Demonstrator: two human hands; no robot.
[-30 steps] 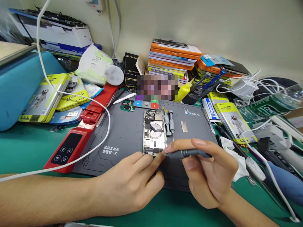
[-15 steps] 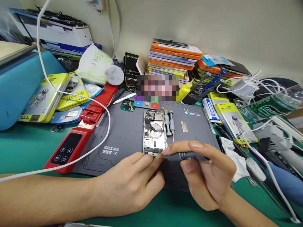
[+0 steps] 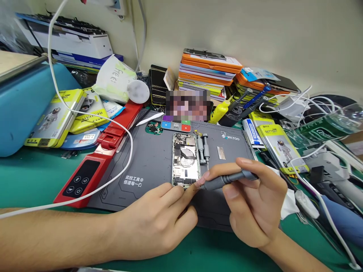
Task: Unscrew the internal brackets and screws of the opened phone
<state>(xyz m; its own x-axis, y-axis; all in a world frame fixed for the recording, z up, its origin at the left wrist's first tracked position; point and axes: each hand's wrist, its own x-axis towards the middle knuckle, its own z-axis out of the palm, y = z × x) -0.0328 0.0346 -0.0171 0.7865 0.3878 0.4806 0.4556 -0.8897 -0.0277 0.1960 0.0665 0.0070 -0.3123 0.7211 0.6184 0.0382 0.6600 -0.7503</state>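
An opened phone lies on the dark grey work mat, its circuit board and round charging coil exposed. My left hand is closed at the phone's lower end, fingertips on its bottom edge. A grey screwdriver sits in my right hand, gripped between fingers and thumb. It slants down to the left, with its tip at the phone's lower right corner beside my left fingertips. The tip itself is hard to make out. Two more grey screwdrivers lie along the phone's right side.
A red tool with a touch panel lies left, crossed by a white cable. Yellow battery boxes stand on both sides. Behind are stacked orange boxes, a yellow bottle and a tool holder. A plastic bottle lies right.
The rear end of the screwdriver in my right hand has risen, and that hand has shifted slightly to the right. My left hand and the phone stay nearly still.
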